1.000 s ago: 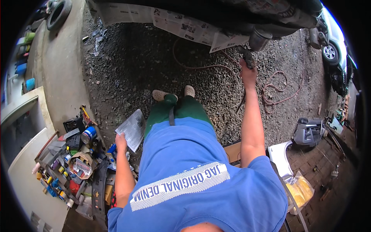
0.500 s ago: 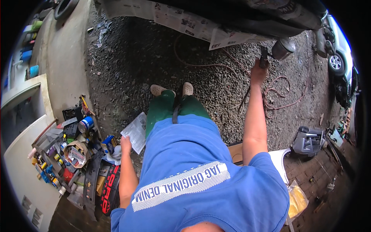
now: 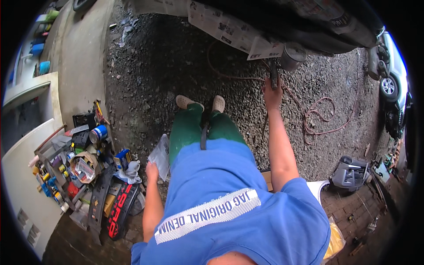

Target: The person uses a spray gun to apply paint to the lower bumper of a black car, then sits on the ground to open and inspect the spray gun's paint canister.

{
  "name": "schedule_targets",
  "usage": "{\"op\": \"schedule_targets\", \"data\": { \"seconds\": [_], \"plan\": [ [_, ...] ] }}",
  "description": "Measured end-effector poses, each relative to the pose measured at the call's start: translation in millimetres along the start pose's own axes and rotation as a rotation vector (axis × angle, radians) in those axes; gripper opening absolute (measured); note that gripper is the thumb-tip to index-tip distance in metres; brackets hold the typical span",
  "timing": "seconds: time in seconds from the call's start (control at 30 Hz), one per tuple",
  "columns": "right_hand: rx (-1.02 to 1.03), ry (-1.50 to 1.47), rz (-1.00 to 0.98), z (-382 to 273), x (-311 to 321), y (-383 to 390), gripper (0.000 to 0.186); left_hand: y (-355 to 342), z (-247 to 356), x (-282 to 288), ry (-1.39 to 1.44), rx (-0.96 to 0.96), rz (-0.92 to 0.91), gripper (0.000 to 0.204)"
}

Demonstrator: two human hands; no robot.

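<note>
Two bare hands, both closed: the left hand on a pale sheet, the right hand around a spray gun.

Nearest, the left arm hangs low beside the blue shirt, fingers folded on the edge of the sheet, which sits beside the green trousers; it looks like paper, though blur leaves that unsure. The right arm reaches forward, almost straight, over gravel, fist wrapped about the gun's dark grip; trigger and nozzle are hard to make out. Beyond the fist, the gun's grey cup meets the outline of a dark panel, contact uncertain. Newspaper skirts the panel, which the top rim cuts off.
</note>
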State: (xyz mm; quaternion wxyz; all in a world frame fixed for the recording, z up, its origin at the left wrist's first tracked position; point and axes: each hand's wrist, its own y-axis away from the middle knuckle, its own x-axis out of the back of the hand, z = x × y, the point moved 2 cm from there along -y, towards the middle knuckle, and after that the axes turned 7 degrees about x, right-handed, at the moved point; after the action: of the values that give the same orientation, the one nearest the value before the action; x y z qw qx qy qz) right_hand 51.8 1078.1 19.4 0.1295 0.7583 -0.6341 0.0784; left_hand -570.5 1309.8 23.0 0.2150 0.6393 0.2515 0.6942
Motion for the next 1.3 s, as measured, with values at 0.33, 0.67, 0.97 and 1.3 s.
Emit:
{"op": "schedule_targets", "data": {
  "seconds": [0.33, 0.67, 0.97, 1.3],
  "plan": [
    [-0.061, -0.092, 0.223, 44.7, -61.9, -15.7, 0.036, -23.5, 27.7, -62.9, -0.161, -0.054, 0.033, 0.03],
    [0.133, 0.194, 0.221, 41.6, -168.5, -35.3, 0.044, -89.7, -18.1, -31.1, -0.194, 0.025, -0.035, 0.029],
    [0.306, 0.278, 0.186, -15.3, -341.1, -41.2, 0.049, -170.6, -48.2, 34.7, -0.123, -0.009, -0.04, 0.028],
    [0.335, 0.252, 0.112, -87.4, -551.8, -58.2, 0.046, -243.4, -88.9, 79.2, -0.042, 0.046, -0.101, 0.03]
  ]
}}
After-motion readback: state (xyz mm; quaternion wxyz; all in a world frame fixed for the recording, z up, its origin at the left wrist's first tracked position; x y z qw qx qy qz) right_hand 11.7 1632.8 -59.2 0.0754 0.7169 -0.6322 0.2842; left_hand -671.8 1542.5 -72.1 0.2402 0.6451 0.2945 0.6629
